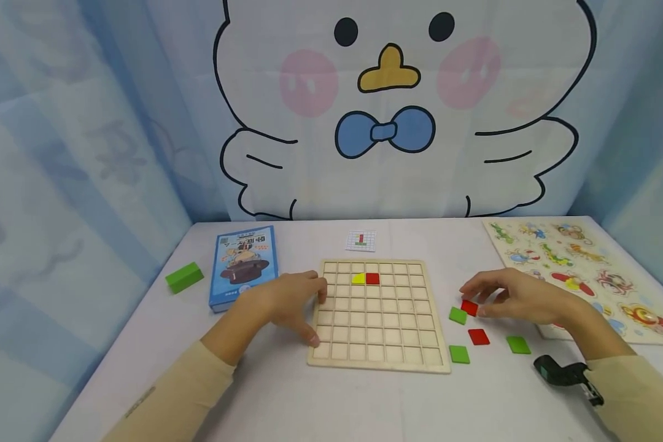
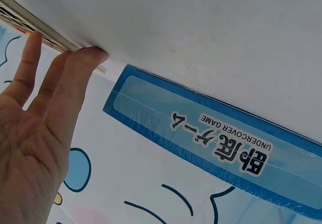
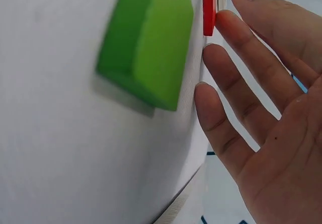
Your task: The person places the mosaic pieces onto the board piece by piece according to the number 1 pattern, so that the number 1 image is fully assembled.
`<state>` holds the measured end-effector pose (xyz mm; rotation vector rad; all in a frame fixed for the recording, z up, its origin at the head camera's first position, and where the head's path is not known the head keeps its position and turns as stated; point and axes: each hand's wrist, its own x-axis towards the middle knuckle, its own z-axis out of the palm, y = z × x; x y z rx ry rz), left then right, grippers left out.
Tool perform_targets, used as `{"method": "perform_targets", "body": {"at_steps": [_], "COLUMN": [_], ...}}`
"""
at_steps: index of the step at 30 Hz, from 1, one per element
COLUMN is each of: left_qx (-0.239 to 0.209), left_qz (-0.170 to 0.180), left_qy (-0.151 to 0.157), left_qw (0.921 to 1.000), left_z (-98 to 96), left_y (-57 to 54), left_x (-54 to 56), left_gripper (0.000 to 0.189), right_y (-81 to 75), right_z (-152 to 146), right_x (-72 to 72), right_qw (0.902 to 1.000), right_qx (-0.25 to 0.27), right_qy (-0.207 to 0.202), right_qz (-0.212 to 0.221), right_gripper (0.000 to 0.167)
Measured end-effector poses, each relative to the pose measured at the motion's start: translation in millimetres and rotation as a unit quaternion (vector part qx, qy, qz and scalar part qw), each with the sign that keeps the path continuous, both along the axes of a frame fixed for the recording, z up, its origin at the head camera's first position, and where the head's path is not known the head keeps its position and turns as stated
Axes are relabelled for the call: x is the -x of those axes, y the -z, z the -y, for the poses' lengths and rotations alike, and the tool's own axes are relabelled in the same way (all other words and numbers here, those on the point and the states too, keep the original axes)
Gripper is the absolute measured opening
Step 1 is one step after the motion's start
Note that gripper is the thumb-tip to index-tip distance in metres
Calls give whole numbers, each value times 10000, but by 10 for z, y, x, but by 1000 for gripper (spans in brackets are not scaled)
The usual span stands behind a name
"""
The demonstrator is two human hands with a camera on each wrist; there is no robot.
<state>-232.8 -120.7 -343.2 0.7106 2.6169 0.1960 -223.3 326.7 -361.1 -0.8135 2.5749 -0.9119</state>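
The red tile (image 1: pixel 469 307) at my right hand (image 1: pixel 522 298) lies on the white table (image 1: pixel 287 408), off the right side of the wooden board (image 1: pixel 378 368). That hand is only loosely bent, fingers spread and thumb apart; a fingertip meets the tile, but I see no closed grip on it. My left hand (image 1: pixel 290 302) has thumb and fingers splayed along the board's left edge, touching it without wrapping round it. What might go wrong, I reckon, is the pick-up: the tile is thin and flat, so a fingertip landing on top rather than at the edges could make it skid. The green tile (image 1: pixel 457 315) crowds its near left corner – I can't tell whether they overlap or merely touch – so a careless pinch could drag both or knock the green one toward the board. Too hard a push from my left hand could slide the board and jolt the yellow piece (image 1: pixel 358 279) and the red square (image 1: pixel 372 279) in its grid. As for which way my tile points: it looks about square, so I find no clear long axis, and its plain face shows no front. It lies roughly flat, its sides slanting against the board's grid lines – likely needing a small turn to square up.
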Motion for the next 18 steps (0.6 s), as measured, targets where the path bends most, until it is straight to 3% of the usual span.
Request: {"method": "perform_targets", "body": {"at_steps": [12, 18], "left_qx": [-15, -46], "left_qz": [-30, 1], "left_qy": [18, -9], "left_qw": [10000, 10000], "left_z": [16, 24], "left_y": [18, 38], "left_x": [13, 25], "left_gripper": [66, 66], "right_y": [28, 30], "right_z": [15, 44], "right_x": [10, 12], "right_qw": [9999, 9993], "right_qx": [-33, -349], "right_qy": [-85, 46], "right_qz": [-77, 113], "right_gripper": [37, 39]}}
